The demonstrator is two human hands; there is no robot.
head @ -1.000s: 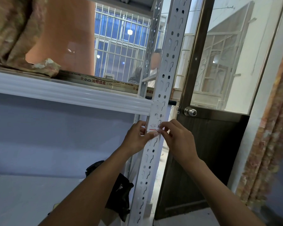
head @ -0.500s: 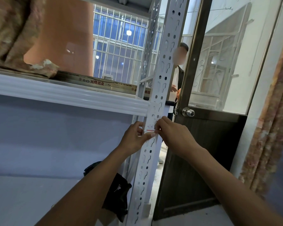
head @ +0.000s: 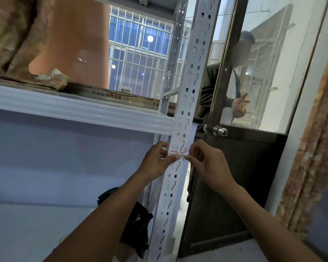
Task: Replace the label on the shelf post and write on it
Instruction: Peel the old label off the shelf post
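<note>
A white perforated shelf post [head: 187, 95] runs up the middle of the view. A small white label with a red border [head: 178, 148] is stuck on it just below the shelf beam. My left hand [head: 158, 161] grips the post's left edge, its thumb lying across the post at the label's bottom edge. My right hand [head: 204, 160] comes from the right, its fingertips pinching at the label's lower right corner. Thumb and fingertips nearly touch each other there. No pen is visible.
A white shelf beam [head: 80, 112] extends left from the post, carrying a cardboard box [head: 112, 95] and brown cloth [head: 17, 38]. A dark bag [head: 134, 224] hangs below. Right of the post stands a brown door [head: 235, 186] with a knob [head: 220, 131]; a person [head: 233, 91] stands behind its glass.
Both hands stay at the label with only slight shifts of the fingers. The person behind the glass has moved to the right and raised a hand.
</note>
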